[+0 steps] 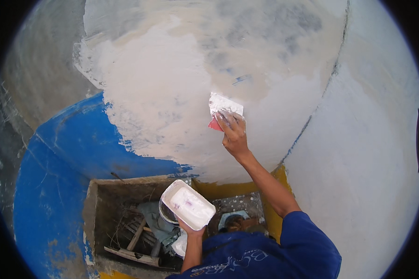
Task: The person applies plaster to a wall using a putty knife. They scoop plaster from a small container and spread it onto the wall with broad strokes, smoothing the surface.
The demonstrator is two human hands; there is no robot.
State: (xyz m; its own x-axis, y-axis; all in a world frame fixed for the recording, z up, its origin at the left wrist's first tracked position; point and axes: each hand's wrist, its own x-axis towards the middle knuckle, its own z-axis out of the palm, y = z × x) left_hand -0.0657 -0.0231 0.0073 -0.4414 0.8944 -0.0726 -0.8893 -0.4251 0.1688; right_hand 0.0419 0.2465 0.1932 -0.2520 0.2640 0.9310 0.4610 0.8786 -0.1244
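My right hand [234, 134] is stretched up and closed around a red putty scraper [215, 124], whose blade is coated in white putty. The scraper lies against or very near the wall [163, 79], on a patch smeared with pale putty; whether it touches, I cannot tell. White smears show on the fingers. Lower down, my left hand [191, 229] grips a white rectangular tub [176, 187] from below and the near side. White putty [191, 204] fills part of the tub. Most of the left fingers are hidden beneath it.
Below the tub stands a concrete trough [92, 204] with wood pieces [136, 236], grey cloth [156, 221] and twigs in it. A round bucket [164, 213] is partly behind the tub. Blue paint [56, 162] covers the left wall; a cracked corner [307, 122] runs down the right.
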